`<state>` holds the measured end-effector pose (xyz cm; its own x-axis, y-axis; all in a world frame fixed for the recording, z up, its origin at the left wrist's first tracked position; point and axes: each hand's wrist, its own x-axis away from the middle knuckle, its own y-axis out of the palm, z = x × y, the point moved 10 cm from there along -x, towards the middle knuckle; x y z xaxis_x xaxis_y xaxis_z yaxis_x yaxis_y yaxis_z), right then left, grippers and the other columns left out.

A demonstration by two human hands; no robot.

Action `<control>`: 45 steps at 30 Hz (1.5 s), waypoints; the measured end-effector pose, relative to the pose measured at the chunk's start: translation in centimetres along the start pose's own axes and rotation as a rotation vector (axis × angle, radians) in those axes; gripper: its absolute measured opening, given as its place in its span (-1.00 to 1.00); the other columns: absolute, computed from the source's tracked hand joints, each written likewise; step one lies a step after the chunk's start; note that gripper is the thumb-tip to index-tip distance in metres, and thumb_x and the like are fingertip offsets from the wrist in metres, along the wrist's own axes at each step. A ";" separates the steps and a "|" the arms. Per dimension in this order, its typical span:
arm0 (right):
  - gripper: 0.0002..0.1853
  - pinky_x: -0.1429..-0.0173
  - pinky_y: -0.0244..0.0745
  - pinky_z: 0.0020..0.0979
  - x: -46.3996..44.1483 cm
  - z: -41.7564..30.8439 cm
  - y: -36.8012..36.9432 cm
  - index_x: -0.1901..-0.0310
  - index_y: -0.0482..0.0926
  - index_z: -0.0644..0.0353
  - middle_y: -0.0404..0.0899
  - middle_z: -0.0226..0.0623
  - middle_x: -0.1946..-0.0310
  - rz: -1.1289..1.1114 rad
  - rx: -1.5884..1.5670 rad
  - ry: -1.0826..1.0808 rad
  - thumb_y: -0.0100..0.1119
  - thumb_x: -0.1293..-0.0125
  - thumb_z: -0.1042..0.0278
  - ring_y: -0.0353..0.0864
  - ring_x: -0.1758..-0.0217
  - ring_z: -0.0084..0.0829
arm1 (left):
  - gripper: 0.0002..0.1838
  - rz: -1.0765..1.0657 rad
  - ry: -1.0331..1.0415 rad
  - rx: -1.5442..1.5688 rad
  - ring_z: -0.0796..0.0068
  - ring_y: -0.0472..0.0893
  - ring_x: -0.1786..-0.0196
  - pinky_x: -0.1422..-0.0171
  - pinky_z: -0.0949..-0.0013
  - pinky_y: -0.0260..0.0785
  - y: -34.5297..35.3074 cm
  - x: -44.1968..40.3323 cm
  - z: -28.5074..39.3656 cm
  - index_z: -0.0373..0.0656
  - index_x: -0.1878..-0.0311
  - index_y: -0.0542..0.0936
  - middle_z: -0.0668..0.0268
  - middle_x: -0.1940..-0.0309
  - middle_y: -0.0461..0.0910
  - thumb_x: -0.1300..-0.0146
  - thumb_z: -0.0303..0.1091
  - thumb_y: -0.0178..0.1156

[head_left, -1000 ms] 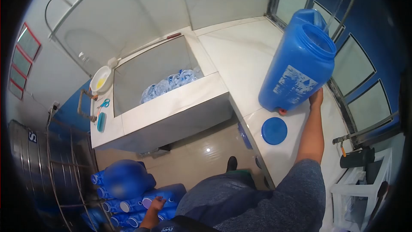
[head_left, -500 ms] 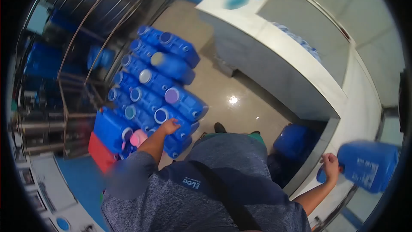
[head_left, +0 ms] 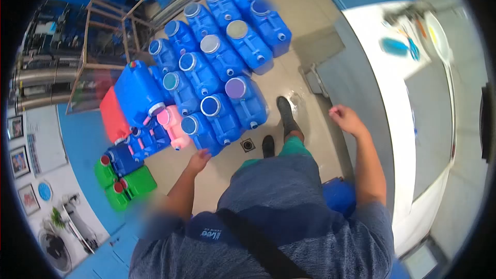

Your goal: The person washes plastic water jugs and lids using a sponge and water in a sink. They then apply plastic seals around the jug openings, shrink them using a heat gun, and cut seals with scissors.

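My left hand [head_left: 199, 161] is loosely open and holds nothing. It hangs just in front of a blue jerrycan [head_left: 199, 133] with a dark blue cap; whether the fingertips touch it I cannot tell. Beside that one stands a pink jerrycan [head_left: 173, 126]. My right hand [head_left: 346, 119] is held out over the grey side of the counter, fingers slightly curled, with nothing visible in it. Rows of blue jerrycans with white, teal, purple and blue caps stand on the floor ahead, among them a purple-capped one [head_left: 246, 102].
A white-topped counter [head_left: 364, 36] runs along the right, bearing a teal brush [head_left: 395, 46] and a white basin [head_left: 438, 36]. Under its near end sits a blue container [head_left: 339, 196]. Green jerrycans [head_left: 138, 182] and a red one [head_left: 113, 114] stand left. A floor drain [head_left: 248, 145] lies ahead.
My right hand has moved forward and away from the blue jerrycan at the right, which is out of view now. My body has stepped forward, and my left hand has drawn slightly back.
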<state>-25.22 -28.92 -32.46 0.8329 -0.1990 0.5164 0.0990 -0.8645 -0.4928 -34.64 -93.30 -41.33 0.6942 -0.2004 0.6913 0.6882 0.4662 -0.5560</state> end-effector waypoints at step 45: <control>-0.79 0.43 0.38 -0.51 -7.3 -10.1 -4.9 0.23 0.68 0.22 0.57 -0.51 0.50 0.321 -0.442 0.020 0.39 -0.27 0.25 0.45 0.54 -0.66 | -0.52 0.357 0.557 0.225 0.31 0.60 -0.14 -0.26 0.24 0.46 -18.1 -6.0 30.5 -0.20 -0.32 0.49 0.15 -0.12 0.58 -0.36 -0.35 0.29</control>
<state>-37.32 -27.86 -26.74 0.7726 -0.4900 0.4038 -0.4005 -0.8696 -0.2888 -57.71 -74.23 -21.34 0.9161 -0.3852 0.1111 0.3788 0.7411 -0.5543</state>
